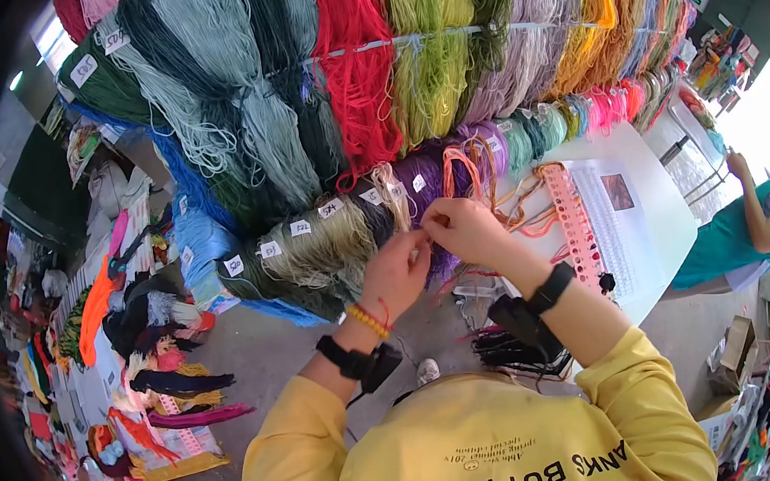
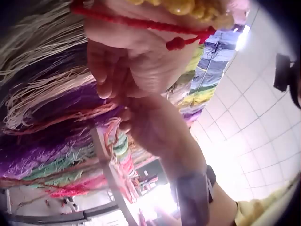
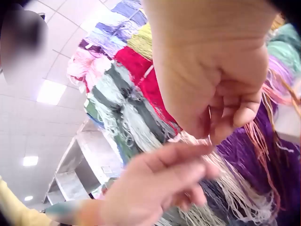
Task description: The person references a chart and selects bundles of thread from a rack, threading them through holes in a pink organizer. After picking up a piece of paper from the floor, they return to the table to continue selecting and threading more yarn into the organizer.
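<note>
Both hands meet fingertip to fingertip before the hanging thread skeins. My right hand (image 1: 470, 232) (image 3: 214, 75) has its fingers curled and its thumb and fingertips pinching a thin pale strand (image 3: 209, 136), part of which shows between the fingers. Just below it in the right wrist view, my left hand (image 1: 398, 274) (image 3: 162, 181) pinches at the lower end of that strand. The left wrist view shows my left hand (image 2: 136, 66) over my right hand (image 2: 157, 125); the strand is hard to make out there. Cream threads (image 3: 244, 193) and purple skeins (image 1: 431, 185) hang close behind.
Numbered skeins (image 1: 310, 234) hang along a rail, with large bundles (image 1: 355, 76) above. To the right, a pink punched card of threads (image 1: 573, 222) lies on a white table (image 1: 669, 204). A person in a green apron (image 1: 741, 229) stands beyond it. More threads (image 1: 161, 373) lie at left.
</note>
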Demonstrator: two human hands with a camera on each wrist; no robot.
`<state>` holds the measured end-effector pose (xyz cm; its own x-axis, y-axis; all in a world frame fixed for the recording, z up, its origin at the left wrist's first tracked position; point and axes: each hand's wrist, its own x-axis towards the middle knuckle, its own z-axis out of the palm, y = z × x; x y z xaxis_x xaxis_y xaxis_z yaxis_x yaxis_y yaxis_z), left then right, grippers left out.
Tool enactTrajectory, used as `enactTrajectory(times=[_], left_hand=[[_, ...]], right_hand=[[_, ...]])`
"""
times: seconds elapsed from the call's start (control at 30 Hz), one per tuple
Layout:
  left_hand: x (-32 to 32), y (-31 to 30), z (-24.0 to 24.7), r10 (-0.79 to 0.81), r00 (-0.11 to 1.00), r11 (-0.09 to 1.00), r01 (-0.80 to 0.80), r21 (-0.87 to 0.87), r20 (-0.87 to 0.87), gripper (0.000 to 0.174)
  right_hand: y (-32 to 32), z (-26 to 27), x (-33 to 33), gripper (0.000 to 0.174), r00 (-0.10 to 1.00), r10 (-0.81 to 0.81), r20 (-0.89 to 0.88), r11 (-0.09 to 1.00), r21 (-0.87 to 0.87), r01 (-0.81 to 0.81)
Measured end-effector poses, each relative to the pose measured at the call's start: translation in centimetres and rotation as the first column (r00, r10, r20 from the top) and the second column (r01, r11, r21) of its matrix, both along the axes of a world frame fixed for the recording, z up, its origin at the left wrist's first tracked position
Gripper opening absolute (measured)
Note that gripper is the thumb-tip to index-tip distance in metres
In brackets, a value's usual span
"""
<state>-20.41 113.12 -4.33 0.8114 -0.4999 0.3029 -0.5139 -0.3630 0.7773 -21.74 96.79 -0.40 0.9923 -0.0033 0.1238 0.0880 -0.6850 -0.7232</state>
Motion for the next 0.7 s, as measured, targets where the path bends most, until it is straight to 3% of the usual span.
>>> enactTrajectory(times=[0.13,0.27,0.43,0.57,0.7], left_hand=[[2.4,-0.6,0.2,0.135,0.976,0.990,-0.140,0.020,0.172,0.023],[2.2,0.7,-0.3,0.159,0.938,0.976,-0.197,0.096,0.308,0.029],[2.4,1.0,-0.3,0.164,0.933,0.977,-0.198,0.075,0.319,0.032],[2.4,1.2,-0.5,0.140,0.934,0.980,-0.179,0.090,0.328,0.033],[2.0,1.3,-0.2,0.136,0.978,0.984,-0.152,0.096,0.158,0.034]], right_hand=[[0.9,-2.1,0.8,0.020,0.989,-0.149,0.003,0.981,0.124,0.147],[1.5,-3.5,1.2,0.023,0.976,-0.211,-0.059,0.972,0.094,0.216],[2.9,-4.4,1.6,0.023,0.953,-0.300,-0.040,0.954,-0.013,0.300],[2.6,-5.8,1.6,0.020,0.937,-0.349,0.017,0.924,0.175,0.341],[1.7,-6.7,1.2,0.018,0.930,-0.368,0.001,0.875,0.340,0.346]])
